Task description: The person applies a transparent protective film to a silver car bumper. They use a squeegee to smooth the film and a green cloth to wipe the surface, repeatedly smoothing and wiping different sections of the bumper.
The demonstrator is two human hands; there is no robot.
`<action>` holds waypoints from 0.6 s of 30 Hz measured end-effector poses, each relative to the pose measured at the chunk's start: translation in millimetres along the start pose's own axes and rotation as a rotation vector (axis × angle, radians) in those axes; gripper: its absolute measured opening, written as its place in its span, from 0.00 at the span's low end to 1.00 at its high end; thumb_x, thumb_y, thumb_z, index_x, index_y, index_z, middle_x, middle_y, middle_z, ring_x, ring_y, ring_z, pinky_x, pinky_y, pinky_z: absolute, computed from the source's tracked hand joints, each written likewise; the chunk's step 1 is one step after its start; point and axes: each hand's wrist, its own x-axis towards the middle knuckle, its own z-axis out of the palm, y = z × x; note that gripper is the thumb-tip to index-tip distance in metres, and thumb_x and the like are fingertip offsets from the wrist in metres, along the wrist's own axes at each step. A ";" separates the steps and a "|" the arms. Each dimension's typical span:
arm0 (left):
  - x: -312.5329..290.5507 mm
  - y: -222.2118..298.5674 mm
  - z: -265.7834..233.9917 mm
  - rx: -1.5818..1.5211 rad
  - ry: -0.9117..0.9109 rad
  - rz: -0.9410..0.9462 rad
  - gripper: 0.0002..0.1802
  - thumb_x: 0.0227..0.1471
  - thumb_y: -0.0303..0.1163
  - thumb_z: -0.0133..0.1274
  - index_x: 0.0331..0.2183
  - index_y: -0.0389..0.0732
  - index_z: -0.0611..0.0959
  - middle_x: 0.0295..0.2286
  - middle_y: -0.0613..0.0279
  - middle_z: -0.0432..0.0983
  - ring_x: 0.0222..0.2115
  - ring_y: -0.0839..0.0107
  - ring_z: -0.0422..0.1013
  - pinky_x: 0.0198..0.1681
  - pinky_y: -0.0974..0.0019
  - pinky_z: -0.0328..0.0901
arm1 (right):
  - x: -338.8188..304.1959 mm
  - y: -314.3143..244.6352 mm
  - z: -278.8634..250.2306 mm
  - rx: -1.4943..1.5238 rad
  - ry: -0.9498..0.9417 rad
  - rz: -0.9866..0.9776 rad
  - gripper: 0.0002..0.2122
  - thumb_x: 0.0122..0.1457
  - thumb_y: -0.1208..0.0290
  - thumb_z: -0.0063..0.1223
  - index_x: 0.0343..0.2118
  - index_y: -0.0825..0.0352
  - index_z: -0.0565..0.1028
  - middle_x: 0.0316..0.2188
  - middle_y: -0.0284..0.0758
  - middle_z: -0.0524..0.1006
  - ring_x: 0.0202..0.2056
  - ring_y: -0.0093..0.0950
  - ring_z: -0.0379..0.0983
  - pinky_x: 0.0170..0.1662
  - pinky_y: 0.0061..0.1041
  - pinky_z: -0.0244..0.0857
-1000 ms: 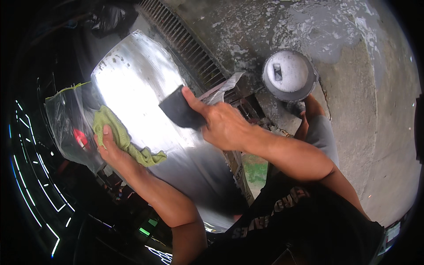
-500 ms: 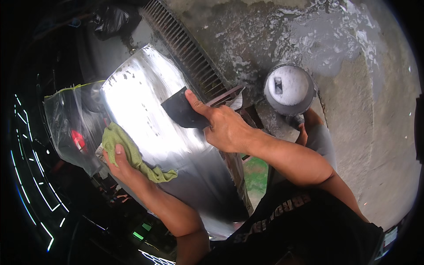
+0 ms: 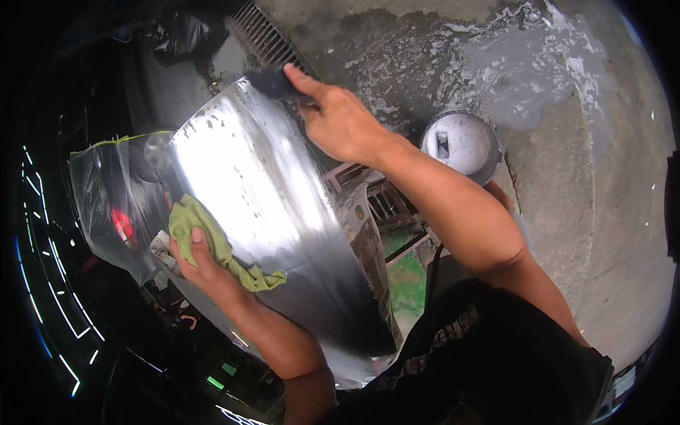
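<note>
A long car body panel (image 3: 262, 191), bright silver with reflected light and dotted with dark droplets along its far left edge, stretches across the middle. My left hand (image 3: 202, 265) presses a crumpled green cloth (image 3: 205, 237) on the panel's left edge, thumb on top. At the panel's far right corner, my right hand (image 3: 347, 127) grips a dark flat squeegee blade (image 3: 276, 83), index finger stretched along it. The blade is blurred, so whether it touches the panel I cannot tell.
Right of my right forearm stands a bucket (image 3: 494, 145) of suds with a dark rectangular mark on top. Sudsy water (image 3: 510, 71) covers the concrete beyond. A drain grate (image 3: 273, 39) and black plastic bag (image 3: 185, 34) lie at the far end; clear plastic sheeting (image 3: 99, 191) hangs left.
My right hand has swept the squeegee blade from over the panel's middle up to its far right corner. My left hand stays on the cloth in nearly the same place.
</note>
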 end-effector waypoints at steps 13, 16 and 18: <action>6.3 -15.1 -15.2 0.029 -0.010 -0.009 0.28 0.61 0.35 0.63 0.57 0.30 0.77 0.50 0.52 0.78 0.48 0.67 0.75 0.53 0.65 0.69 | -169.8 80.7 -81.9 0.109 0.535 0.414 0.31 0.72 0.42 0.45 0.35 0.75 0.76 0.25 0.43 0.77 0.25 0.34 0.71 0.32 0.39 0.65; 0.7 -10.1 -7.2 0.047 0.018 0.073 0.23 0.60 0.33 0.65 0.52 0.31 0.80 0.46 0.54 0.80 0.44 0.67 0.76 0.50 0.64 0.71 | -195.5 87.2 -105.1 -0.068 0.504 0.398 0.33 0.71 0.44 0.48 0.30 0.79 0.75 0.21 0.49 0.76 0.23 0.35 0.70 0.31 0.43 0.65; -1.1 -3.6 -5.2 0.141 0.067 0.155 0.28 0.55 0.33 0.68 0.54 0.31 0.79 0.44 0.53 0.82 0.43 0.64 0.78 0.50 0.62 0.71 | -210.1 92.0 -126.1 -0.110 0.439 0.440 0.31 0.71 0.49 0.53 0.25 0.80 0.74 0.17 0.47 0.74 0.22 0.31 0.67 0.29 0.43 0.64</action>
